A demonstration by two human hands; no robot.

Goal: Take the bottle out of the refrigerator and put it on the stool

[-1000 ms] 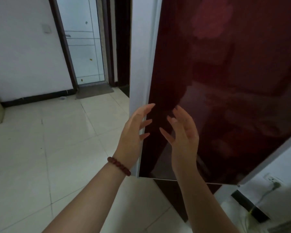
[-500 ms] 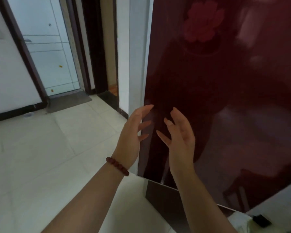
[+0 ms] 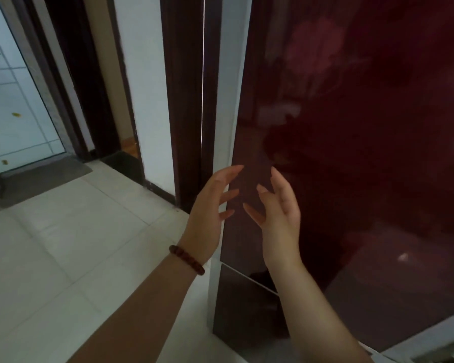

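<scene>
Reaching forward from the bottom of the view, two bare forearms led up to a left hand [image 3: 207,213] and a right hand [image 3: 279,213] held palm to palm, near each other but not touching, with nothing between them. Both were spread loosely, fingers apart and slightly curled, and neither had hold of anything. A string of dark red beads, a bracelet [image 3: 186,259], circled the left wrist at about 7 o'clock from the hands. Just beyond the fingertips stood the refrigerator door [image 3: 351,166], a glossy dark red panel filling the view from 12 to 4 o'clock, with its pale side edge [image 3: 227,113] running up behind the left hand; whether any finger was touching that edge could not be told. The door looked closed, so the task seemed barely begun: opening, taking the bottle and carrying it to the stool were all still to do. The bottle was not in view, presumably inside behind the door, and the stool did not show either. No handle could be made out, and the panel's reflections were too murky to read. Farther off, pale floor tiles [image 3: 76,244] spread toward 9 o'clock, and a dark-framed doorway [image 3: 24,100] stood at 10 o'clock, cut off by the picture's edge.
</scene>
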